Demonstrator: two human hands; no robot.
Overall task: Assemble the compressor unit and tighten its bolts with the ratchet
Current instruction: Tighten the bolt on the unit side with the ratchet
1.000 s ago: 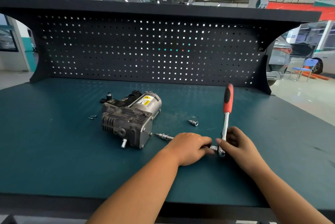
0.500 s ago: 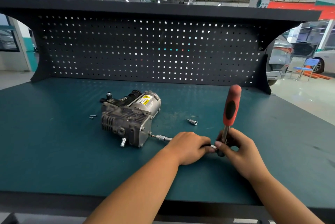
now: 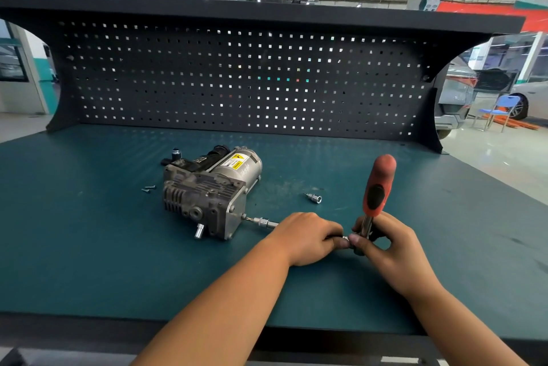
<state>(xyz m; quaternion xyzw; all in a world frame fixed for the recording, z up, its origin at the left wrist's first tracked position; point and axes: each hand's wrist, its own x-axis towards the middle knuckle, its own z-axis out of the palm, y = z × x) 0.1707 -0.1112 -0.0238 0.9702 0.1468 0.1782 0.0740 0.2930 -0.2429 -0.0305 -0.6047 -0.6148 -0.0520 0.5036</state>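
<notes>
I am seeing the compressor unit point(image 3: 207, 193) lying on its side left of the workbench's point(image 3: 89, 247) middle, about midway between the front edge and the pegboard point(image 3: 237, 84). My left hand point(image 3: 305, 239) is curling its fingers round the extension bar point(image 3: 264, 222), whose far tip is meeting the unit's near right face. My right hand point(image 3: 385, 244) is pinching the ratchet point(image 3: 378, 187) low on its steel shank. The ratchet's red handle is standing nearly upright. The fingertips of both hands are touching, towards the front edge. A loose socket point(image 3: 315, 197) is lying between unit and ratchet, and two small screws point(image 3: 149, 188) are lying just left of the unit.
</notes>
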